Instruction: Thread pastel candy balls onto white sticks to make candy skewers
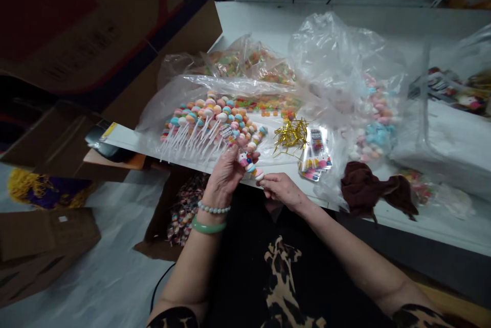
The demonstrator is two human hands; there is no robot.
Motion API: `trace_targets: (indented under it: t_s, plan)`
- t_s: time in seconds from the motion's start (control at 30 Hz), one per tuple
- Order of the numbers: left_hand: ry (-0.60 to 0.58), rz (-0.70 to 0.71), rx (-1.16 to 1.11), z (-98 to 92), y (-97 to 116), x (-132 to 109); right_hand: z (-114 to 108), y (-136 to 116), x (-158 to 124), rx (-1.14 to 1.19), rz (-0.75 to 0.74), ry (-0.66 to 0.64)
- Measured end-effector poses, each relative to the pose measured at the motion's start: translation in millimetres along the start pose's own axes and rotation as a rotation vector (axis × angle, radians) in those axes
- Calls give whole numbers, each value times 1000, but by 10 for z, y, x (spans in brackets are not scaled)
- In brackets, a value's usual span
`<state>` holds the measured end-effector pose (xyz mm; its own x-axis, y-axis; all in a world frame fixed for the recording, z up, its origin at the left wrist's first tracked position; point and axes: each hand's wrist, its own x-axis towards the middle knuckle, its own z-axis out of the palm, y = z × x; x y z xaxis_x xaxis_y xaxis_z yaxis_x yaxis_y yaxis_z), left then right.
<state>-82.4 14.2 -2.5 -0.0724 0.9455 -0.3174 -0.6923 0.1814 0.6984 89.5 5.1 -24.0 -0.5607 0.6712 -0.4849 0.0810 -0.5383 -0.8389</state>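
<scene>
My left hand (225, 175) is closed around a candy skewer (250, 167) with pastel pieces in a row and a small printed piece near its top. The thumb and fingers of my right hand (282, 188) pinch its lower end, by a pink and white candy. Just beyond my left hand lies a heap of pastel candies on white sticks (203, 118), partly on a clear plastic bag. Gold twist ties (291, 136) are piled to the right, beside a stack of shiny printed packets (316, 156).
Behind lies a clear bag of gummy candies (253, 64). At right are a bag of pastel marshmallows (376, 123) and a brown cloth (376, 190). A large cardboard box (126, 36) stands at left; an open box of wrapped candies (187, 210) sits below the table edge.
</scene>
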Motion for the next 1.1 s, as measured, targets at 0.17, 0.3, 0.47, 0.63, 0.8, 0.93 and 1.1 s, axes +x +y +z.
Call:
trace_targets:
  t_s: [0.17,0.3,0.47,0.63,0.8,0.93,1.1]
  plan:
    - [32,80,2,112,-246,-49,-77,5,-18,294,166,-240]
    - [80,60,-11,94,-349,-93,-132,75,27,599,299,-524]
    - [110,10,0,65,-349,-154,-37,146,40,262,143,-259]
    - [76,5,45,80,-354,-190,32,226,-14,-803,-316,218]
    - [111,84,127,133,-519,-219,84,189,38,-796,-343,227]
    - [121,58,137,136,-615,-248,96,115,88,-142,-127,106]
    - [59,-106,58,63,-411,-170,-4,126,43,78,-25,18]
